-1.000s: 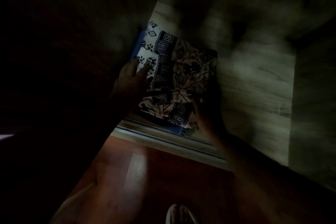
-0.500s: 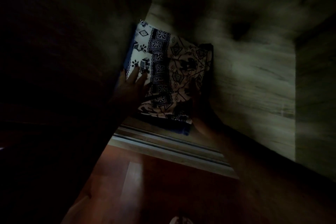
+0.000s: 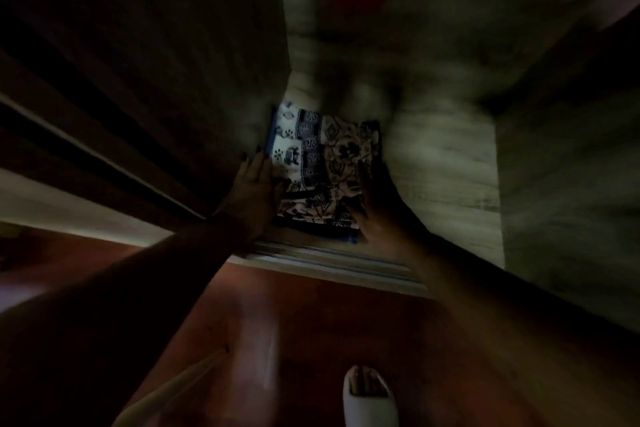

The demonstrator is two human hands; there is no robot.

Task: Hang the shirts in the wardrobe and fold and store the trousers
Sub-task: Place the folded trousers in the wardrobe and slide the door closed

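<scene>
Two hands flank folded patterned trousers (image 3: 322, 173) at the wardrobe floor's (image 3: 443, 163) front left corner: left hand (image 3: 252, 191) and right hand (image 3: 377, 204) flat, fingers spread, pressing opposite edges, long axis running inward.

**Dim, smeared view into the wardrobe**

Everything I see is underexposed. The brightest patch is the folded white cloth with dark blue print (image 3: 322, 170) at centre; my left hand (image 3: 254, 189) and right hand (image 3: 379, 204) beside it read as near-silhouettes. Motion blur streaks the pale wood-grain wardrobe floor (image 3: 443, 166) toward 2 o'clock. The glossy red-brown floor (image 3: 294, 322) carries a soft glare streak at 6 o'clock. From 9 to 11 o'clock, detail sinks into black, and lines bend at the edges.
</scene>
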